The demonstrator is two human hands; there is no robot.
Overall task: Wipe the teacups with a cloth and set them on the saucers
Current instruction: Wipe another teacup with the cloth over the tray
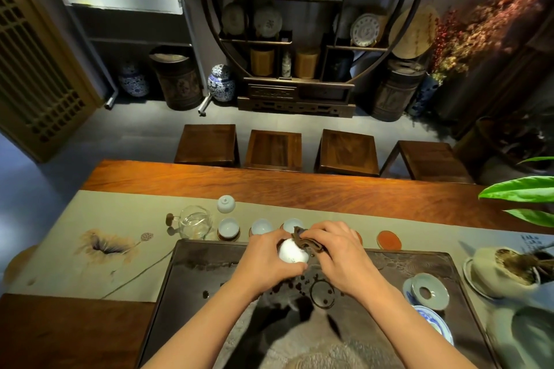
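Landmark: dark tea tray (209, 272) on the counter (299, 186).

Left hand (266, 260) holds a white teacup (291, 251) over the tray's far edge, fingers wrapped around its body. Right hand (335, 252) presses a brown cloth (305, 241) against the cup's far side, fingers closed on the cloth. Judgement: mid-wipe on this cup.

Progress, as far as visible: just beyond the tray's far edge, three pale cups (261, 226) sit in a row, each apparently on a saucer. I'd call those done, though the third is partly hidden by the cloth. One red-brown saucer (389, 240) beyond the tray's far right edge is bare; another may sit behind the right hand, can't tell. So at least one placement is left, likely the cup in hand.

Text: faint blue marks on the cloth runner at the tray's far right, unreadable. No brands or labels legible on the cups.
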